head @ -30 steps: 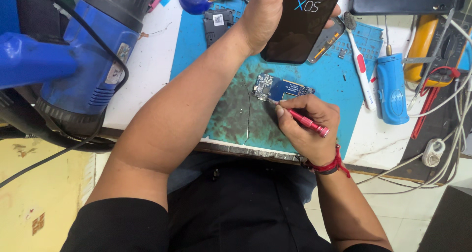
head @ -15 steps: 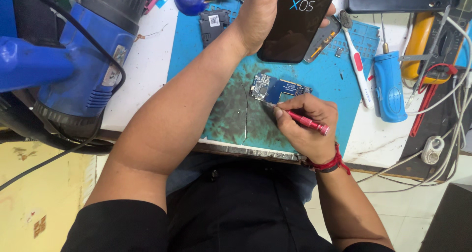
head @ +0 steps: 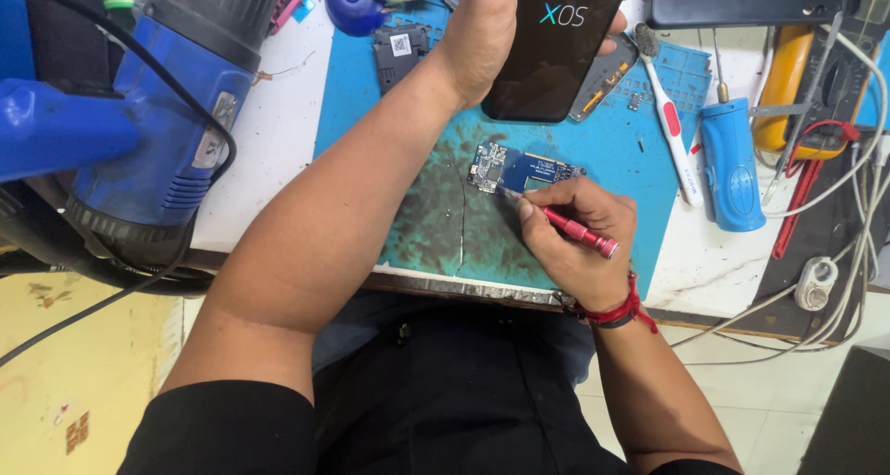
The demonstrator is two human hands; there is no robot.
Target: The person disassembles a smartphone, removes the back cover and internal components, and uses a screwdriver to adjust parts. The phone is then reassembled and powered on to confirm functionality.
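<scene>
One small blue circuit board (head: 524,168) lies on the blue work mat (head: 640,188), near the middle of the mat and not far from the front edge of the surface (head: 278,132). The right hand (head: 579,243) is closed around a slim red screwdriver (head: 567,230), gripped like a pen, with its tip touching the board's near edge; the hand sits just in front of the board, toward the surface's front edge. The left hand (head: 482,35) is raised beyond the board, toward the far edge, its fingers clasped round one black phone (head: 556,44) with a lit screen facing up. The board lies between the two hands, below the phone and touching only the tool tip.

On the mat's right part lie one white toothbrush (head: 669,127) and one blue cylindrical tool (head: 731,164), side by side. A single black phone part (head: 400,50) rests at the mat's far left corner. At the left edge of the surface stands one large blue heat gun (head: 158,114). Cables (head: 839,225) trail over the right edge. No container holding anything can be made out.
</scene>
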